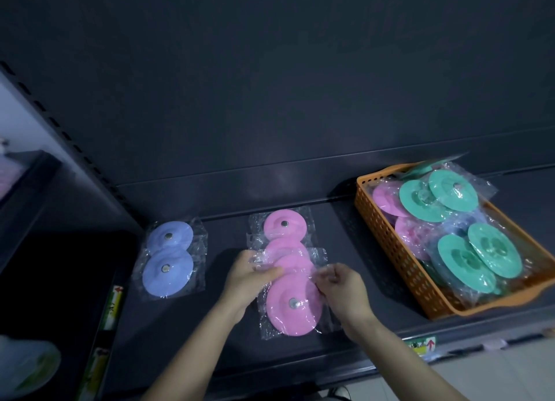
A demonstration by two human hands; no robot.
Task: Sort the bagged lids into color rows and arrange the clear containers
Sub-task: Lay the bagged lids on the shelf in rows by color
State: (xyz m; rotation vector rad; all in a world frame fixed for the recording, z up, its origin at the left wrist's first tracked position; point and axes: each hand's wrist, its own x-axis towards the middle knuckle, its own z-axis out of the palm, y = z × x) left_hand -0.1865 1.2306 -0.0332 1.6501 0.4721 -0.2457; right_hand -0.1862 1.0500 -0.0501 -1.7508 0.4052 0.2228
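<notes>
On the dark shelf lies a row of several pink bagged lids, overlapping front to back. The nearest pink bagged lid lies flat, and both hands are on its clear bag. My left hand pinches the bag's upper left edge. My right hand pinches the upper right edge. To the left, two blue bagged lids form their own row. No clear containers are in view.
An orange perforated basket stands at the right, heaped with green bagged lids and some pink ones. A slotted shelf upright runs along the left. Price labels line the shelf's front edge.
</notes>
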